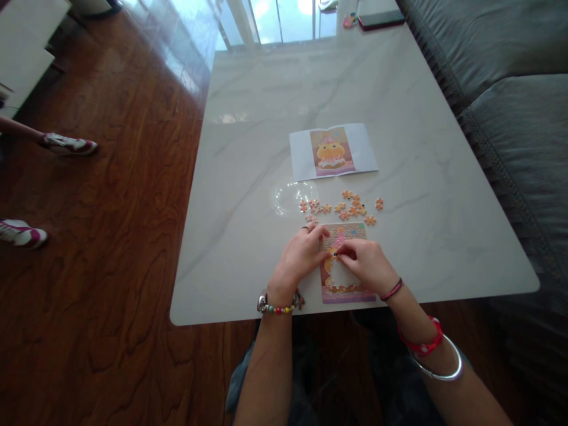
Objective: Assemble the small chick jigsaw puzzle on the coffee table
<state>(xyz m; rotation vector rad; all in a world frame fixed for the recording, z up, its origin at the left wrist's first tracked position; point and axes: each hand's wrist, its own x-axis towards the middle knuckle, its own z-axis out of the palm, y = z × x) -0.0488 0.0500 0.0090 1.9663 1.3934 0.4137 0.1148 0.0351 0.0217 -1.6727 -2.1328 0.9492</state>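
Observation:
A small, partly filled jigsaw puzzle (345, 289) lies near the front edge of the white marble table (248, 177). My left hand (298, 259) rests on the puzzle's left side with its fingers curled and pressing down. My right hand (366, 263) pinches a small puzzle piece (333, 253) at the puzzle's middle, where both hands' fingertips meet. Several loose orange puzzle pieces (344, 208) are scattered just beyond the puzzle. Farther back lies a printed reference picture (332, 151) of an orange cartoon figure on white paper.
A grey sofa (510, 89) runs along the table's right side. Dark wooden floor (97, 236) spreads to the left, where another person's shoes (68, 144) stand. A dark flat object (380, 19) lies at the table's far end.

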